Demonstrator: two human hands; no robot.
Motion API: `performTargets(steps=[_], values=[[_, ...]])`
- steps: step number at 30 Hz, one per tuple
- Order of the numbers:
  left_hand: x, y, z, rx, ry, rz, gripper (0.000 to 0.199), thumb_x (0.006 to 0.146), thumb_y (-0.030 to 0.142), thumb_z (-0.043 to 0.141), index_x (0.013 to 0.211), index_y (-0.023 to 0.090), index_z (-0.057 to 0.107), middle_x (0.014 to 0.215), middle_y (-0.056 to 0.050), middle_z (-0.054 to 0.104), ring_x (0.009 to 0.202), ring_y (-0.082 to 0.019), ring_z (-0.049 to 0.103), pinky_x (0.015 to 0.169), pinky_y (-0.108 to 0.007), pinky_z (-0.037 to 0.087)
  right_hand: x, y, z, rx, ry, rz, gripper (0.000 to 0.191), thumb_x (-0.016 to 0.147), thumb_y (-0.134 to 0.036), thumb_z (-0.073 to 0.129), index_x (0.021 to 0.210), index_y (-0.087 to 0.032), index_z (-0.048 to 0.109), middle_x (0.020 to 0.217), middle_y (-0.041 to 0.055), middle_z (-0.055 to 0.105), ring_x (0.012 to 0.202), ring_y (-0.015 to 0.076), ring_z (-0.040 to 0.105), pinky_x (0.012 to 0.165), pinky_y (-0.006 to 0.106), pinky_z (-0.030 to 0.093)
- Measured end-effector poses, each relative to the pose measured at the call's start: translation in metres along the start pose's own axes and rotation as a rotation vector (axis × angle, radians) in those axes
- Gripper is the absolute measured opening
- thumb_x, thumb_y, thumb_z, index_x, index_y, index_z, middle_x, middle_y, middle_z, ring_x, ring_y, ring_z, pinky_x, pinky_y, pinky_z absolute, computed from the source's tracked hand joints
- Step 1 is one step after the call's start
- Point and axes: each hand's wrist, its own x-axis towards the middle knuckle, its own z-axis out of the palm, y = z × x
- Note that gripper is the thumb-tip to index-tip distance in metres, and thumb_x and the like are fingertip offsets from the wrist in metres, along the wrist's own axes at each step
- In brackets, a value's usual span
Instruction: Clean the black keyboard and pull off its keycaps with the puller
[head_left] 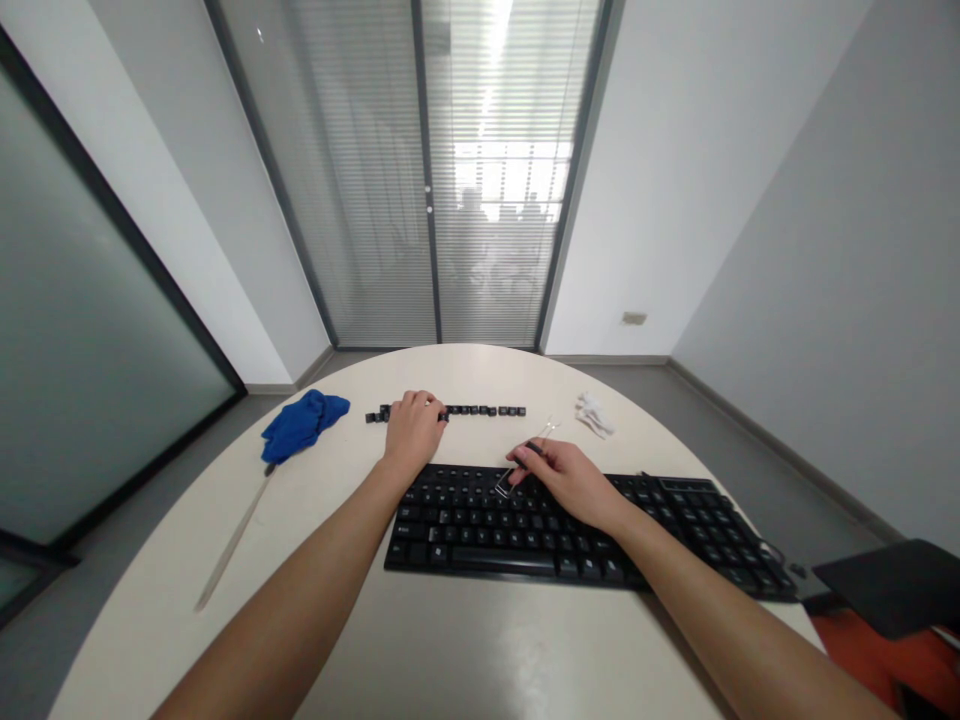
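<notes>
A black keyboard [495,562] lies across the table in front of me, with several keys gone from its upper rows. My right hand [574,480] is closed around a wire keycap puller [534,449] with a dark handle. One wire end of the puller hangs over the upper keys; the other points away from me. Beyond the keyboard, my left hand [415,432] is curled at a row of loose black keycaps [484,410]. A keycap [442,416] shows at its thumb and fingertips, partly covered by them.
On the left a blue cloth [304,425] lies beside a brush-like stick with a pale handle [236,545]. Crumpled white tissue [594,413] rests at the right of the round table [465,640]. A black and orange chair [877,640] stands at the lower right.
</notes>
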Motion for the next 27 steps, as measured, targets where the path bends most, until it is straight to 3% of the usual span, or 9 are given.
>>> performTargets(steps=[7, 12, 16, 20, 27], values=[[0.000, 0.010, -0.012, -0.032, -0.017, 0.005, 0.019, 0.085, 0.026, 0.066, 0.104, 0.020, 0.068, 0.111, -0.009, 0.065, 0.108, -0.030, 0.053, 0.089, -0.042, 0.044, -0.001, 0.003, -0.005, -0.022, -0.005, -0.004, 0.040, 0.098, -0.051, 0.046, 0.088, -0.019, 0.069, 0.086, 0.0029, 0.076, 0.082, 0.0206, 0.067, 0.081, 0.033, 0.046], [-0.021, 0.044, -0.026, -0.305, -0.082, 0.104, 0.019, 0.091, 0.031, 0.059, 0.103, 0.018, 0.066, 0.104, -0.007, 0.068, 0.102, -0.025, 0.058, 0.093, -0.039, 0.046, -0.004, 0.003, -0.024, -0.139, 0.038, -0.003, 0.046, 0.098, -0.055, 0.042, 0.084, -0.020, 0.068, 0.076, 0.0024, 0.072, 0.075, 0.0197, 0.066, 0.074, 0.031, 0.046], [-0.044, 0.069, -0.033, -0.436, -0.103, 0.198, 0.038, 0.088, 0.047, 0.062, 0.110, 0.017, 0.064, 0.109, -0.009, 0.067, 0.104, -0.027, 0.057, 0.095, -0.042, 0.045, -0.006, -0.003, -0.034, -0.297, 0.084, -0.008, 0.045, 0.099, -0.054, 0.041, 0.081, -0.020, 0.065, 0.074, 0.0027, 0.071, 0.072, 0.0200, 0.064, 0.070, 0.031, 0.043], [-0.051, 0.069, -0.034, -0.469, -0.186, 0.274, 0.036, 0.087, 0.049, 0.063, 0.111, 0.023, 0.067, 0.108, -0.008, 0.065, 0.102, -0.027, 0.057, 0.092, -0.042, 0.046, -0.007, -0.008, -0.035, -0.365, 0.074, -0.014, 0.044, 0.100, -0.051, 0.040, 0.077, -0.021, 0.062, 0.071, 0.0019, 0.068, 0.068, 0.0191, 0.062, 0.067, 0.030, 0.041], [-0.045, 0.060, -0.034, -0.452, -0.235, 0.239, 0.019, 0.085, 0.030, 0.062, 0.103, 0.025, 0.070, 0.099, -0.006, 0.066, 0.096, -0.025, 0.058, 0.089, -0.040, 0.046, -0.008, -0.009, -0.032, -0.357, 0.015, -0.045, 0.043, 0.100, -0.050, 0.040, 0.077, -0.021, 0.062, 0.072, 0.0023, 0.069, 0.068, 0.0187, 0.062, 0.068, 0.030, 0.041]])
